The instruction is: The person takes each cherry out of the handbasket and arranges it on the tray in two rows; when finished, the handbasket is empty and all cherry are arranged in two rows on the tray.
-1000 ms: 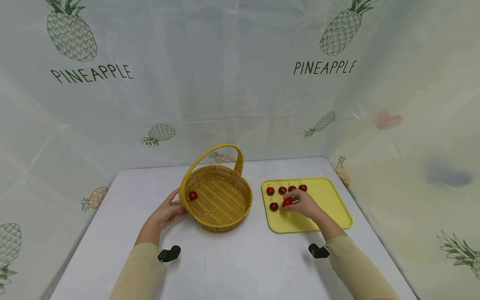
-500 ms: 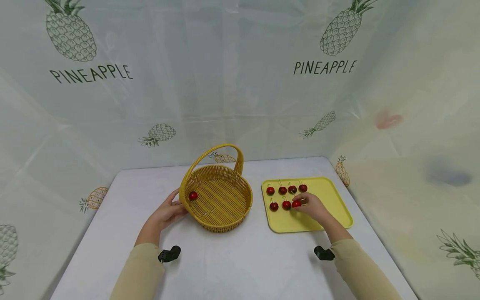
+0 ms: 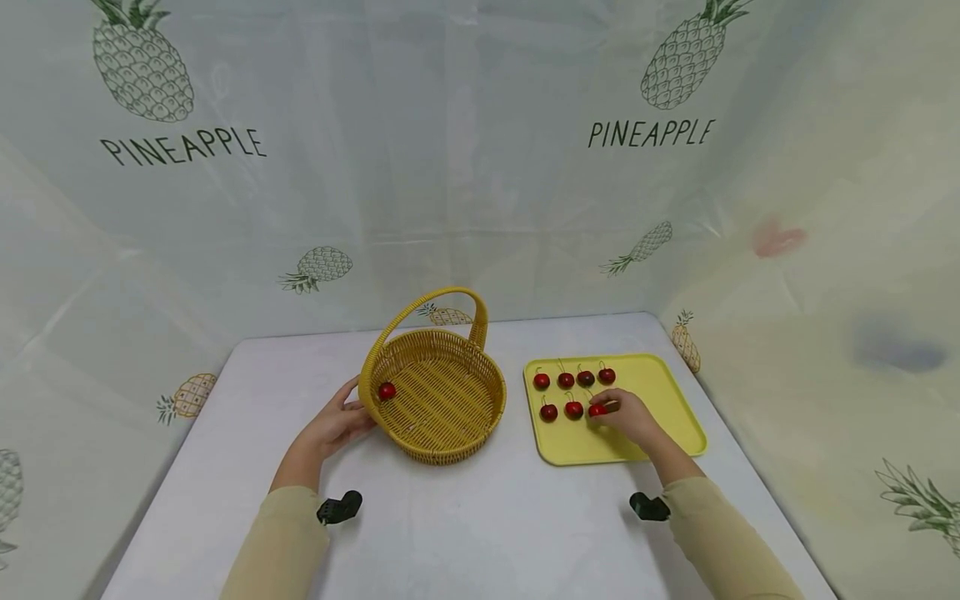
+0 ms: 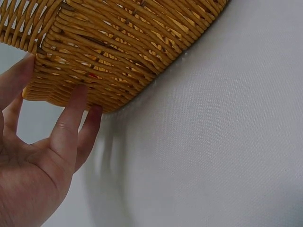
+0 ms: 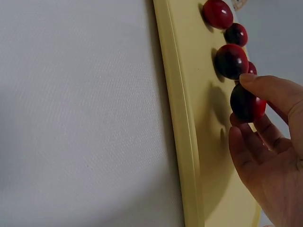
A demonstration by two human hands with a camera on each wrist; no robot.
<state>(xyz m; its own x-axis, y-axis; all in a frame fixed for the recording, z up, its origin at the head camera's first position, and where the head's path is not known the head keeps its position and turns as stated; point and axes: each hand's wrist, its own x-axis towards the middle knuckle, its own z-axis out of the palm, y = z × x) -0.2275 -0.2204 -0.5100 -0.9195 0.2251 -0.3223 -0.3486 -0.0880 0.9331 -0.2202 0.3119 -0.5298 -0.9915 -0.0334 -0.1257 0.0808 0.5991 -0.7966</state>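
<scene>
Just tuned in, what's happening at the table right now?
A person is working with cherries between a wicker basket and a yellow tray. The right hand pinches a cherry at the end of the tray's near row, beside two others; four more lie in the far row. The left hand rests open against the basket's outer wall, and one cherry in the basket lies near its left rim.

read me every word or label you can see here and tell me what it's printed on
"PINEAPPLE" on the backdrop sheet, upper left, under a pineapple drawing.
"PINEAPPLE" on the backdrop sheet, upper right, under another pineapple drawing.
No writing shows on the basket, the tray, the cherries or the table.
</scene>
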